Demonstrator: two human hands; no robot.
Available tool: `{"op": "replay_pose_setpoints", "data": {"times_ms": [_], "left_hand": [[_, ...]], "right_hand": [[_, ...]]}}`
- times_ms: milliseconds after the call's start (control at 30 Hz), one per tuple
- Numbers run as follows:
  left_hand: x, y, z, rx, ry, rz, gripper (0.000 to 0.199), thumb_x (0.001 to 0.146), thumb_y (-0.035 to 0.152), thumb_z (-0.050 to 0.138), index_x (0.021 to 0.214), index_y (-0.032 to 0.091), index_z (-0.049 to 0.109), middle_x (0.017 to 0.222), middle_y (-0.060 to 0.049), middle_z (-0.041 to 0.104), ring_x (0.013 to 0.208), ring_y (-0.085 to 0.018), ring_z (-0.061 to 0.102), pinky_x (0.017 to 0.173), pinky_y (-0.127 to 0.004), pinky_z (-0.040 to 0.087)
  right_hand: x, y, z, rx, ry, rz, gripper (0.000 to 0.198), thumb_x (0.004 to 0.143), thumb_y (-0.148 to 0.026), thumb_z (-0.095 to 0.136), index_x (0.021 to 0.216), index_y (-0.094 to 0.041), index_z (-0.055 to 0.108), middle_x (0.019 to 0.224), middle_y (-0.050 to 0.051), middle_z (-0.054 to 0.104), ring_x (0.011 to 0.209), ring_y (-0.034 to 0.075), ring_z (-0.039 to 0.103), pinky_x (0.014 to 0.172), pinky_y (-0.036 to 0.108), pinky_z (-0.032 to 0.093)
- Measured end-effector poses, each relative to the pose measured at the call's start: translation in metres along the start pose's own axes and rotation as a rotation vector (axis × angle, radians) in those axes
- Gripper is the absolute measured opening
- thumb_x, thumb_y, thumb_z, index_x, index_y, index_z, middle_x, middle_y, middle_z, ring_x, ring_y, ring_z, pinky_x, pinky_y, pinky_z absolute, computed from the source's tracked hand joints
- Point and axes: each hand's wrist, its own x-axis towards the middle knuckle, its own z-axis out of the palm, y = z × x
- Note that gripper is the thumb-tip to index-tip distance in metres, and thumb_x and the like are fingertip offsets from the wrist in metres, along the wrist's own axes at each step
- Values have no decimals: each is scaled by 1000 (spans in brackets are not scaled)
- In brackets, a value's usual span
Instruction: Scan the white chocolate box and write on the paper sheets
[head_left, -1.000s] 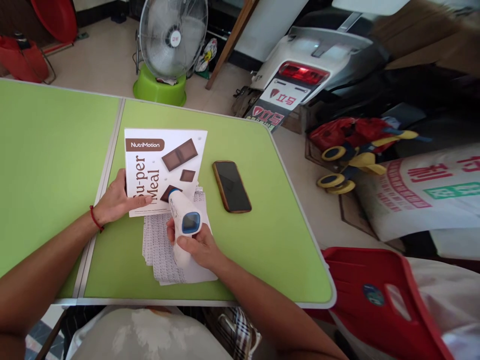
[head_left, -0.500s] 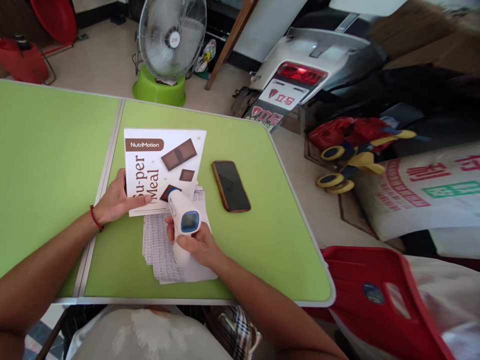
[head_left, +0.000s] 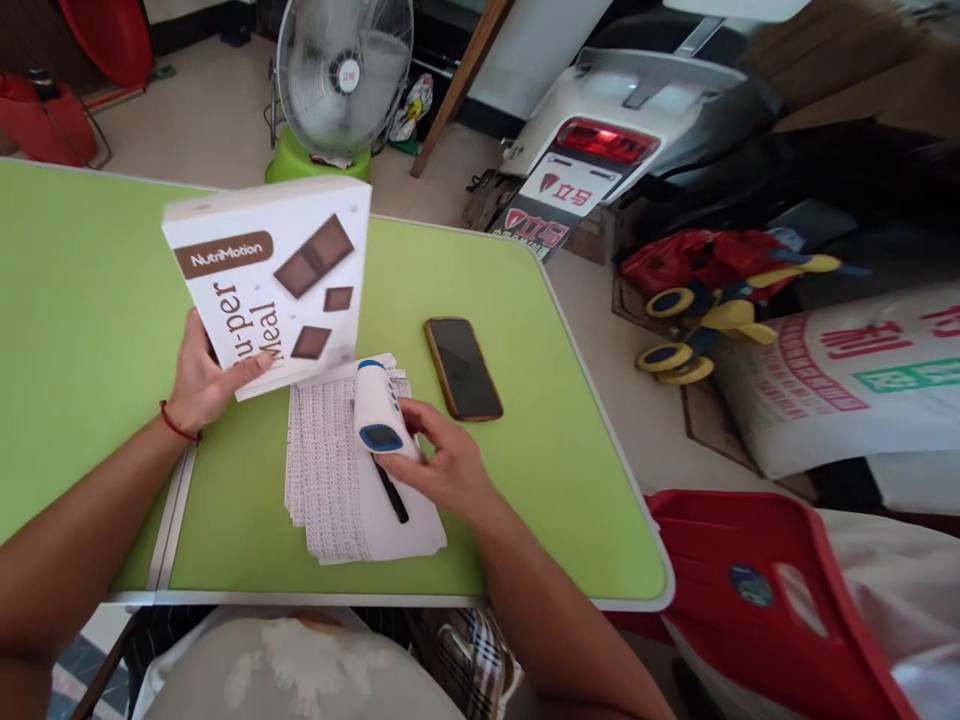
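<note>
My left hand (head_left: 206, 380) grips the lower left corner of a white box (head_left: 307, 270) printed "NutriMotion" and chocolate pieces, thumb across its front. The box is tilted and held above the green table. In my right hand (head_left: 442, 455) is a white and blue infrared thermometer (head_left: 380, 410), its small screen facing me. Beneath it lies a stack of papers (head_left: 330, 490) covered in small writing, with a black pen (head_left: 391, 492) on top. A smartphone (head_left: 463, 368) in a brown case rests on the table to the right of the papers.
The green table (head_left: 555, 480) has a metal edge and a seam on the left. Beyond it stand a fan (head_left: 345, 80) on a green stool and a white scooter (head_left: 600, 130). A red chair (head_left: 772, 580) is at the right, near a printed sack (head_left: 847, 380).
The box has moved up and left in my left hand and tilted. My right hand has turned the thermometer and shifted right, so the pen on the papers now shows.
</note>
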Motion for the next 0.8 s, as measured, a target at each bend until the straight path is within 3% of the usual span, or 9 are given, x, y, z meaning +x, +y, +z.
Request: {"op": "replay_pose_setpoints", "data": {"times_ms": [133,267,400,567,667,800], "left_hand": [[13,-19,-19,78,184,100,76,61,48,85,115,17,41,114,-6,57,110,-28,57,89,-46,52],[20,-32,-33,176,256,83,74,65,50,83,114,18,38,116,-3,55,110,-25,56,92,-46,50],[25,-38,-39,150,311,118,75,60,53,85,108,18,40,110,-3,57,106,-25,58,87,-47,51],[26,-33,-38,172,312,133,77,59,56,85,107,18,40,109,-5,56,105,-26,58,86,-49,49],[23,-22,-33,237,325,246,79,58,59,83,110,18,39,112,-7,54,109,-28,56,93,-52,48],[25,-8,-30,370,401,414,78,64,62,73,119,20,35,119,-12,46,118,-29,49,101,-55,44]], "right_hand": [[8,9,-19,-283,-8,87,37,72,-36,65,107,-21,63,94,7,72,79,21,64,69,34,51],[12,22,-24,-549,60,186,40,76,-39,62,110,-20,63,99,10,72,85,27,66,72,39,51],[13,32,-20,-714,90,182,40,79,-40,59,113,-18,61,105,14,70,95,32,65,73,41,50],[14,34,-14,-771,85,201,40,80,-41,60,113,-17,60,104,15,69,96,32,64,75,42,51],[13,34,-13,-821,93,189,40,80,-42,62,111,-17,61,98,14,67,91,31,63,72,42,51],[10,31,-12,-899,217,22,40,79,-43,63,107,-15,61,98,17,65,93,32,61,71,43,52]]}}
